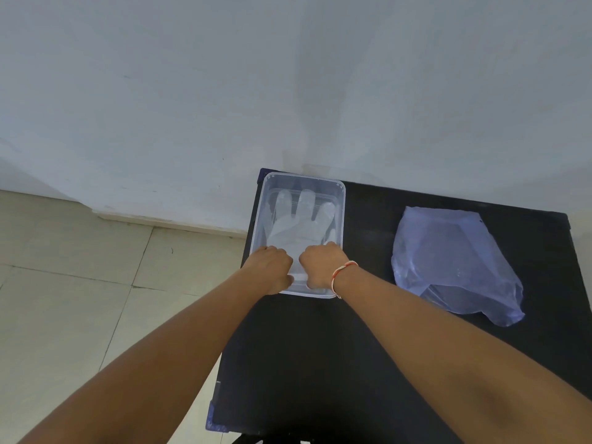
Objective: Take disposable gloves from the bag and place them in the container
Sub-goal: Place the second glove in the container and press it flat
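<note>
Head view: black table [320,363] against a wall.
Container [342,200]: clear, at the table's far left.
Glove [298,225]: flat inside the container, fingers pointing away, cuff under both hands.
Left hand [272,267]: curled, apparently pressing the cuff.
Right hand [320,265]: likewise curled.
Bag [448,264]: right, well apart.

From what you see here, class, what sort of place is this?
Probably a plain indoor room with a makeshift work spot: bare pale painted wall, beige tiled floor, small black table pushed against the wall.

Clear glove [298,225] flat in container [342,216]; bag [455,264] beside.
</note>
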